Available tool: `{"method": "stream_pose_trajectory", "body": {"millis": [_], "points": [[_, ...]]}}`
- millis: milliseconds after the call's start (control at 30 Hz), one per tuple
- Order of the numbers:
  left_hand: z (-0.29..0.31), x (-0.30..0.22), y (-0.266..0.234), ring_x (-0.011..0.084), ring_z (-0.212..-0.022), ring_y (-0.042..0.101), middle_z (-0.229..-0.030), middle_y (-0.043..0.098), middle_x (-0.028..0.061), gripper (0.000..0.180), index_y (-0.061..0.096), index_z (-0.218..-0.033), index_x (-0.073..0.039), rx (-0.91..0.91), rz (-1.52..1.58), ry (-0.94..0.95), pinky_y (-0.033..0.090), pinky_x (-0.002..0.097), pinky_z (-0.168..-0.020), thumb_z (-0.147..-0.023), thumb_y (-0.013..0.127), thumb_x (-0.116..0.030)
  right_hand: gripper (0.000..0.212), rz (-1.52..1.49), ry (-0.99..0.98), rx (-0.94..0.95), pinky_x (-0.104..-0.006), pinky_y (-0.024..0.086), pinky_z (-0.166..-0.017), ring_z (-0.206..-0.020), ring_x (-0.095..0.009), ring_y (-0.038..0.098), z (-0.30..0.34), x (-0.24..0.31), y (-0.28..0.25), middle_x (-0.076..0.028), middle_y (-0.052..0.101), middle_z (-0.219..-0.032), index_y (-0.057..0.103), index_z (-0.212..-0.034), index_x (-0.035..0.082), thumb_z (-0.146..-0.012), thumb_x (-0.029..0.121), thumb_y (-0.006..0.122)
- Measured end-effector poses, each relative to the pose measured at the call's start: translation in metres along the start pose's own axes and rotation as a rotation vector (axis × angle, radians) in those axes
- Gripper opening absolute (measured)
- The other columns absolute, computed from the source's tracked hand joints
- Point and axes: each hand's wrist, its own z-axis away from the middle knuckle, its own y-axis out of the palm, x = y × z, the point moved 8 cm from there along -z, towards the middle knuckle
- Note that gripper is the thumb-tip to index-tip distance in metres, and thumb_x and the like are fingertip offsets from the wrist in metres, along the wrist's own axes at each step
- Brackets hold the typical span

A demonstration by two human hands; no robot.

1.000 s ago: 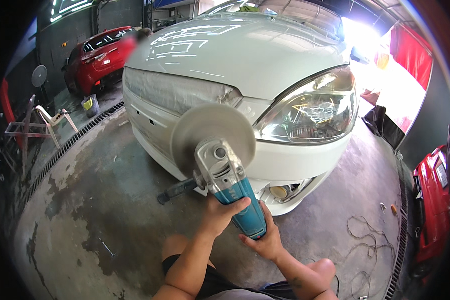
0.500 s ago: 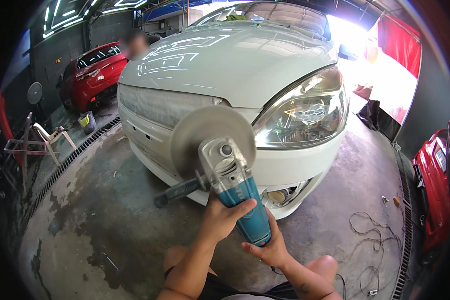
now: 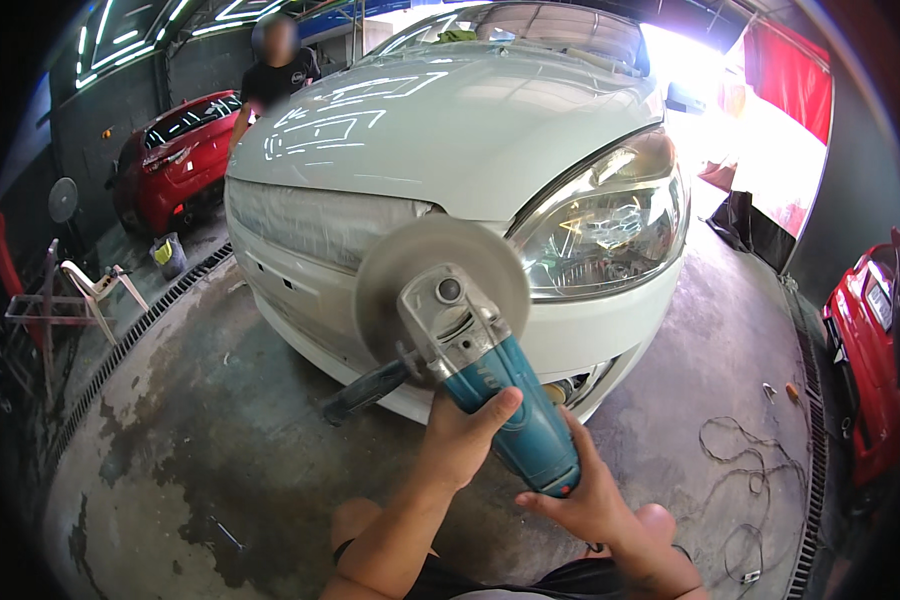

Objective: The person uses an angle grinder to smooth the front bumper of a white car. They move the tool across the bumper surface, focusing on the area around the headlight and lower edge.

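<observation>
A teal and silver rotary polisher is held in both my hands in front of a white car. My left hand wraps round the body just behind the metal head, thumb on top. Around the rear end of the body closes my right hand. The round pad is blurred by spin and lies over the front bumper, beside the headlight; whether it touches the paint I cannot tell. A black side handle sticks out to the left, with no hand on it.
A person in a black shirt stands beyond the hood, near a red car. At left are a chair and a bucket. A loose cable lies on the floor at right, near a red bumper.
My hands and the polisher have shifted slightly right, the pad closer to the headlight. The person behind the hood has risen from a low position to standing.
</observation>
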Motion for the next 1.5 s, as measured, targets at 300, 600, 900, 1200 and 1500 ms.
{"method": "stream_pose_trajectory", "body": {"millis": [300, 600, 900, 1200, 1500], "points": [[0.029, 0.021, 0.038, 0.0215, -0.124, 0.067, -0.135, 0.067, 0.0083, 0.057, 0.054, -0.148, -0.003, -0.089, 0.291, -0.192, 0.056, 0.043, -0.108, -0.106, 0.079, -0.033, 0.127, 0.207, 0.125, 0.231, -0.0468, 0.052, -0.113, -0.137, -0.042, 0.065, 0.019, 0.047, -0.067, -0.032, 0.061, -0.15, 0.019, -0.175, 0.006, -0.083, 0.037, 0.1], [-0.006, 0.006, 0.136, 0.0145, -0.115, 0.069, -0.128, 0.068, 0.0061, 0.056, 0.057, -0.142, -0.004, 0.16, 0.481, -0.219, 0.061, 0.0348, -0.093, -0.105, 0.08, -0.04, 0.127, 0.453, 0.005, 0.124, -0.0439, 0.048, -0.117, -0.138, -0.037, 0.063, 0.047, 0.102, -0.154, -0.03, 0.061, -0.149, 0.02, -0.174, 0.002, -0.081, 0.029, 0.102], [0.001, 0.018, 0.119, 0.0115, -0.109, 0.07, -0.125, 0.068, 0.0048, 0.062, 0.056, -0.144, -0.005, 0.081, 0.47, -0.246, 0.062, 0.0281, -0.079, -0.1, 0.086, -0.038, 0.127, 0.402, 0.082, 0.177, -0.0427, 0.049, -0.114, -0.135, -0.035, 0.064, 0.039, 0.09, -0.141, -0.027, 0.062, -0.147, 0.02, -0.174, 0.002, -0.082, 0.031, 0.101], [0.044, 0.039, 0.016, 0.0167, -0.113, 0.071, -0.129, 0.069, 0.0064, 0.053, 0.056, -0.146, -0.004, -0.258, 0.484, -0.141, 0.062, 0.035, -0.093, -0.104, 0.081, -0.026, 0.122, 0.341, 0.106, 0.376, -0.0478, 0.052, -0.114, -0.141, -0.046, 0.061, 0.009, 0.058, -0.052, -0.035, 0.055, -0.156, 0.014, -0.177, 0.01, -0.088, 0.032, 0.094], [0.039, -0.005, -0.09, 0.0231, -0.123, 0.068, -0.137, 0.068, 0.0117, 0.074, 0.057, -0.15, -0.001, -0.379, 0.216, -0.148, 0.056, 0.041, -0.104, -0.106, 0.07, -0.06, 0.116, 0.186, -0.021, 0.546, -0.0477, 0.043, -0.123, -0.151, -0.051, 0.049, -0.013, 0.092, 0.039, -0.044, 0.041, -0.161, -0.005, -0.175, -0.001, -0.099, 0.018, 0.08]]}}
